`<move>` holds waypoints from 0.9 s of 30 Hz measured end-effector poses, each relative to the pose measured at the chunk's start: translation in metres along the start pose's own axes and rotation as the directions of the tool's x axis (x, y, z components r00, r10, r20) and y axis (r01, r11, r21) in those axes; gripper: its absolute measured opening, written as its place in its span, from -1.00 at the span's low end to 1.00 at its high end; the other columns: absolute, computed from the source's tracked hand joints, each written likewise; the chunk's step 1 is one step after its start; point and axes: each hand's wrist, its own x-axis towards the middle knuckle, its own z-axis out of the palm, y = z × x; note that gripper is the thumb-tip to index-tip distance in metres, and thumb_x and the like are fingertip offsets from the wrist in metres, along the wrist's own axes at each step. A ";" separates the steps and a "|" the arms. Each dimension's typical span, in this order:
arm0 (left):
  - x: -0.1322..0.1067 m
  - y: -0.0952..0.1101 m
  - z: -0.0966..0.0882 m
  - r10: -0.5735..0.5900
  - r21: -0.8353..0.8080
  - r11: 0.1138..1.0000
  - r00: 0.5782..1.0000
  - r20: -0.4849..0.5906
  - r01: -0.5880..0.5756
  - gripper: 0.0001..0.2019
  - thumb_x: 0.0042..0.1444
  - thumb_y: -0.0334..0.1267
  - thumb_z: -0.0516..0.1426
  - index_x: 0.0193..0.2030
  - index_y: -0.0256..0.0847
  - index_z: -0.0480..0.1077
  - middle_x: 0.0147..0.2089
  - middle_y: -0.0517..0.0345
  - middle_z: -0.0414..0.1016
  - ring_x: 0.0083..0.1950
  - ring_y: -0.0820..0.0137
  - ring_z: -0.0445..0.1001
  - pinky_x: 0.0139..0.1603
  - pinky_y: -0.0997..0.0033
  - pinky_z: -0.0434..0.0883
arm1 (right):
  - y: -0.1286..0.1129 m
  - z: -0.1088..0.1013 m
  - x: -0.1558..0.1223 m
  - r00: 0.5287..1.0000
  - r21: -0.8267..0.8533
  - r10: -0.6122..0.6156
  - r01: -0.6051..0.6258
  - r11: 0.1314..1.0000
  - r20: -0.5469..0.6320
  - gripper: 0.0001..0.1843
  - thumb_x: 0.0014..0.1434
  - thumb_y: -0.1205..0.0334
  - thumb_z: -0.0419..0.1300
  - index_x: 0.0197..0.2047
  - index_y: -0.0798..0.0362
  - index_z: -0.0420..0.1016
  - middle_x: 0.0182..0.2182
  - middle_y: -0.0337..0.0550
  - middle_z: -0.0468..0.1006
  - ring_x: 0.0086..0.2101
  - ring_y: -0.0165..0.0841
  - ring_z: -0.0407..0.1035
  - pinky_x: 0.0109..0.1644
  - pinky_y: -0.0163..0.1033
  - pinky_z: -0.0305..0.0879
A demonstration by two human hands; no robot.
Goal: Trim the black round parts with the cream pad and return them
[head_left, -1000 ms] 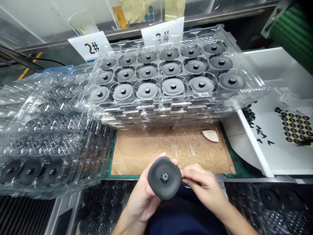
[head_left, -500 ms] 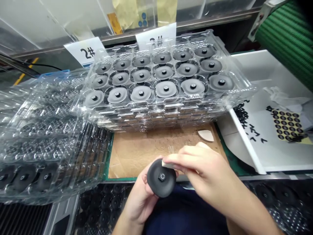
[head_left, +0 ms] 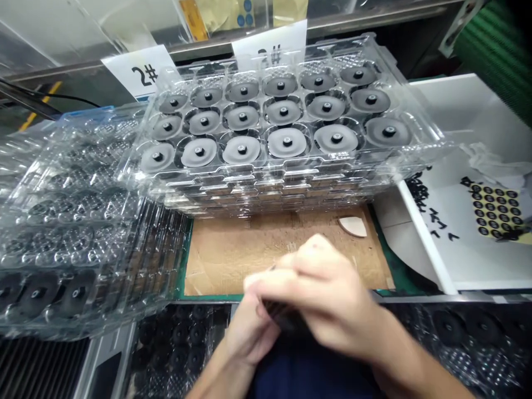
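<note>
My left hand point(head_left: 253, 332) is closed around a round black disc point(head_left: 277, 308) low in the middle, and only a dark sliver of it shows between my hands. My right hand point(head_left: 320, 288) covers the disc from above, fingers bent and pressed together, slightly smeared by motion. The small white pad in its pinch, visible half a second ago, is hidden behind the fingers. Beyond my hands lies a cardboard sheet point(head_left: 224, 249), with a white wedge-shaped piece point(head_left: 353, 226) on its right side.
A stack of clear plastic trays point(head_left: 266, 183) holding rows of similar discs stands behind the cardboard. More clear trays point(head_left: 83, 221) are piled at left. On the right, a white bin point(head_left: 477, 266) contains small black parts and a sheet of round stickers point(head_left: 496, 210). Paper signs point(head_left: 143, 72) stand behind.
My right hand has swung left and over the disc, hiding its face and the white pad. The disc has tilted out of sight in my left hand. The view has shifted slightly.
</note>
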 end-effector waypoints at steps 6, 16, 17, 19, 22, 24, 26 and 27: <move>-0.010 0.017 -0.016 0.067 -0.135 0.989 0.998 0.005 -0.066 -0.44 -0.25 -0.03 0.35 -0.01 0.04 0.45 0.08 0.15 0.51 0.00 0.26 0.51 0.15 0.30 0.31 | 0.051 0.017 -0.043 0.865 -0.014 0.501 -0.501 0.866 0.021 -0.77 0.26 0.28 0.08 -0.11 -0.01 0.54 -0.26 -0.18 0.61 -0.28 -0.38 0.45 -0.21 -0.28 0.31; -0.005 0.015 -0.012 0.131 -0.132 0.984 0.990 0.052 -0.123 -0.48 -0.17 -0.18 0.35 0.02 0.00 0.43 0.09 0.13 0.51 0.05 0.24 0.49 0.07 0.38 0.38 | 0.038 0.028 -0.067 0.820 0.013 0.569 -0.569 0.822 -0.060 -0.73 0.26 0.21 0.07 -0.02 -0.02 0.50 -0.16 -0.13 0.59 -0.25 -0.31 0.49 -0.30 -0.28 0.41; -0.005 0.014 -0.009 0.139 -0.128 0.983 0.989 0.043 -0.133 -0.47 -0.16 -0.20 0.35 0.03 -0.01 0.43 0.08 0.13 0.51 0.04 0.25 0.49 0.06 0.40 0.39 | 0.026 0.021 -0.054 0.817 0.049 0.551 -0.552 0.833 -0.172 -0.72 0.25 0.21 0.09 0.01 -0.03 0.47 -0.12 -0.13 0.57 -0.24 -0.31 0.48 -0.31 -0.29 0.40; -0.006 0.012 -0.004 0.134 -0.115 0.985 0.991 0.009 -0.132 -0.49 -0.12 -0.22 0.33 0.05 -0.04 0.42 0.04 0.13 0.53 0.03 0.27 0.49 0.04 0.41 0.40 | 0.000 0.012 -0.030 0.830 0.070 0.413 -0.418 0.906 -0.375 -0.69 0.26 0.28 0.07 0.07 -0.01 0.40 -0.13 -0.12 0.56 -0.24 -0.33 0.46 -0.26 -0.28 0.37; -0.010 0.010 -0.001 0.131 -0.090 0.987 0.991 -0.034 -0.133 -0.55 -0.10 -0.21 0.32 0.00 -0.08 0.45 -0.05 0.16 0.57 -0.02 0.30 0.50 0.06 0.39 0.39 | -0.026 0.011 -0.008 0.974 0.017 0.133 -0.132 0.991 -0.181 -0.73 0.25 0.38 0.03 -0.03 0.14 0.44 -0.25 -0.10 0.59 -0.31 -0.34 0.43 -0.22 -0.22 0.30; -0.012 0.010 -0.002 0.145 -0.083 0.985 0.987 -0.073 -0.151 -0.52 -0.19 -0.25 0.36 -0.05 -0.05 0.47 -0.07 0.18 0.57 -0.04 0.30 0.51 0.05 0.36 0.40 | -0.030 0.014 -0.004 0.992 0.069 0.121 -0.123 0.990 0.034 -0.76 0.23 0.42 0.04 -0.09 0.12 0.47 -0.31 -0.17 0.59 -0.34 -0.38 0.42 -0.23 -0.25 0.27; -0.013 0.008 -0.001 0.141 -0.073 0.986 0.985 -0.102 -0.149 -0.49 -0.27 -0.28 0.40 -0.08 -0.06 0.47 -0.10 0.19 0.58 -0.08 0.30 0.52 0.00 0.37 0.42 | -0.027 0.018 -0.003 0.975 0.078 0.178 -0.189 0.979 0.130 -0.77 0.22 0.43 0.06 -0.13 0.06 0.48 -0.30 -0.24 0.59 -0.34 -0.41 0.41 -0.25 -0.27 0.23; -0.013 0.007 0.001 0.122 -0.063 0.990 0.987 -0.100 -0.129 -0.50 -0.27 -0.25 0.40 -0.09 -0.08 0.48 -0.13 0.17 0.58 -0.08 0.29 0.51 -0.01 0.37 0.42 | -0.026 0.020 -0.003 0.978 0.051 0.193 -0.197 0.979 0.084 -0.78 0.22 0.42 0.05 -0.14 0.07 0.48 -0.31 -0.23 0.59 -0.36 -0.41 0.40 -0.26 -0.26 0.21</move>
